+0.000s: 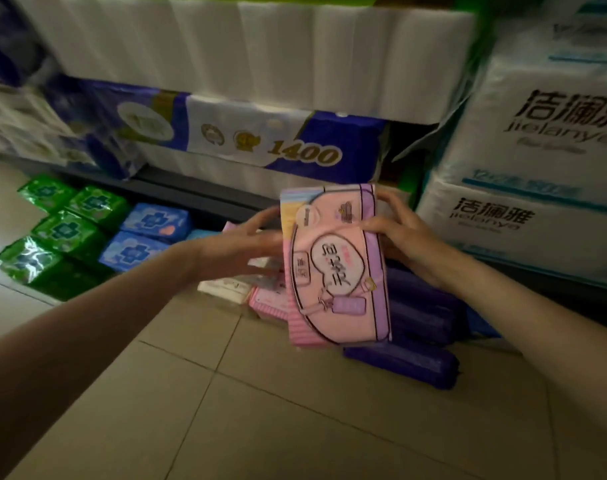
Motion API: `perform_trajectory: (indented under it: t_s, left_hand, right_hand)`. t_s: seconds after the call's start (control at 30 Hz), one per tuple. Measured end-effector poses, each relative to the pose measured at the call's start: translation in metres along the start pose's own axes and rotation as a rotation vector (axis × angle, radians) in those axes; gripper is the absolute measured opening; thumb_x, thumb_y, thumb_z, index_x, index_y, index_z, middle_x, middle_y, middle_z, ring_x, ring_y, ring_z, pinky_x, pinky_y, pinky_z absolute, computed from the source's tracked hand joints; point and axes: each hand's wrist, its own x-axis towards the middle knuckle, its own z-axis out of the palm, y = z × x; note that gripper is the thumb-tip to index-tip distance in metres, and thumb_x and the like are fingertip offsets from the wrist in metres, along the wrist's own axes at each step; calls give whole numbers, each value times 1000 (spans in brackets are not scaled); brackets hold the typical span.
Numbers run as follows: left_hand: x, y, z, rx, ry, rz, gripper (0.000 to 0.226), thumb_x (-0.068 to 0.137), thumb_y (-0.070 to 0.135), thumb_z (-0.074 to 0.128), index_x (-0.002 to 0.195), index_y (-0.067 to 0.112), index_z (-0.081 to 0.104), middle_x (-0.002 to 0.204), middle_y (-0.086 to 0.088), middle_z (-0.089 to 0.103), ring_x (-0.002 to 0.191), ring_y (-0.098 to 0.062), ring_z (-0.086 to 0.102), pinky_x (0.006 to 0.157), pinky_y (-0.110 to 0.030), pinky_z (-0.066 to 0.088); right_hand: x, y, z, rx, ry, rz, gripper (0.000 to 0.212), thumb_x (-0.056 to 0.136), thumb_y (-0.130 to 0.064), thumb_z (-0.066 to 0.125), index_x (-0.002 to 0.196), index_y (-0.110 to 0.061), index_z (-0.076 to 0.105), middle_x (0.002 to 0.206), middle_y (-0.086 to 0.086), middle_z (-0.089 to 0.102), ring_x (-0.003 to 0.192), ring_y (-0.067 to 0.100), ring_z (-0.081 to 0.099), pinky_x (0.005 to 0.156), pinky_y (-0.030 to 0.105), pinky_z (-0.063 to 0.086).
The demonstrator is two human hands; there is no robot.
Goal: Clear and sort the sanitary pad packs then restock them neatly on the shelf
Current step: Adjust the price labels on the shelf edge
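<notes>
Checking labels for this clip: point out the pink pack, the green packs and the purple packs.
pink pack (336, 268): head view, middle of its printed front.
green packs (66, 230): head view, top of a middle pack.
purple packs (412, 368): head view, side of the lowest pack.

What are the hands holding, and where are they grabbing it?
Both hands hold one pink and purple pad pack upright above the floor. The left hand touches its left edge, and the right hand grips its upper right edge.
</notes>
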Motion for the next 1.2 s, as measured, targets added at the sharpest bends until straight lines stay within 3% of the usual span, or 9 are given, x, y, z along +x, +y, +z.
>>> perform_trajectory:
  t_s: [0.17,0.23,0.4,0.53,0.77,0.9,0.97,1.07,1.2]
  left_hand:
    - [-11,-17,14,63,-100,-13,92,56,41,84,135,31,37,122,-2,64,113,-23,61,97,-46,46]
    - [-16,-26,14,185,-55,-18,77,68,28,79,134,32,39,119,-1,65,110,-21,62,100,-45,45]
    - [-30,-30,-1,998,-25,-51,104,72,23,80,148,34,10,136,8,41,119,-12,44,89,-15,34]
    - [-35,-61,20,1259,-247,-100,106,70,29,81,147,21,9,146,-5,35,129,-22,38,98,-26,34]
    - [-26,-111,9,1561,5,231,91,78,49,67,147,22,15,152,2,23,140,-19,15,118,-41,3]
    - [-25,-103,-37,1534,296,304,77,86,36,61,148,20,19,154,1,20,143,-17,14,118,-37,2]
    - [-21,-102,-52,1386,455,264,73,85,24,63,145,15,24,151,-4,26,139,-21,23,116,-35,15]
    - [-13,-102,-61,1081,578,135,70,83,14,66,141,8,29,146,-10,32,132,-26,34,107,-32,27]
    - [-12,-106,-65,820,608,2,65,86,11,63,141,7,29,143,-14,37,128,-27,41,101,-31,34]
  right_hand:
    - [-12,13,19,161,114,12,44,87,-16,61,125,-27,42,96,4,66,82,18,65,67,30,54]
    - [-21,22,25,164,101,92,51,85,-12,62,129,-25,39,105,4,62,87,19,62,77,37,56]
    - [-35,26,33,-932,-96,-52,107,63,-36,85,147,-23,19,137,0,33,126,14,36,104,26,31]
    - [-50,63,87,-1205,-497,-7,105,65,-48,81,146,-17,21,137,2,36,123,16,36,103,26,34]
    - [-59,117,111,-1360,-177,43,96,71,-69,62,138,-13,23,128,5,32,116,21,36,83,34,47]
    - [-57,144,120,-1584,-105,-56,98,51,-64,80,123,-4,51,110,10,53,94,25,54,60,31,48]
    - [-54,150,128,-1651,-97,-16,99,38,-64,84,112,-2,61,103,13,58,88,27,54,66,35,49]
    - [-34,137,136,-1586,-156,-42,96,72,-69,60,137,-4,33,134,12,35,120,29,34,100,42,32]
    - [20,94,141,-1182,-26,-38,100,75,-58,66,147,-13,14,148,10,18,136,27,20,111,39,25]
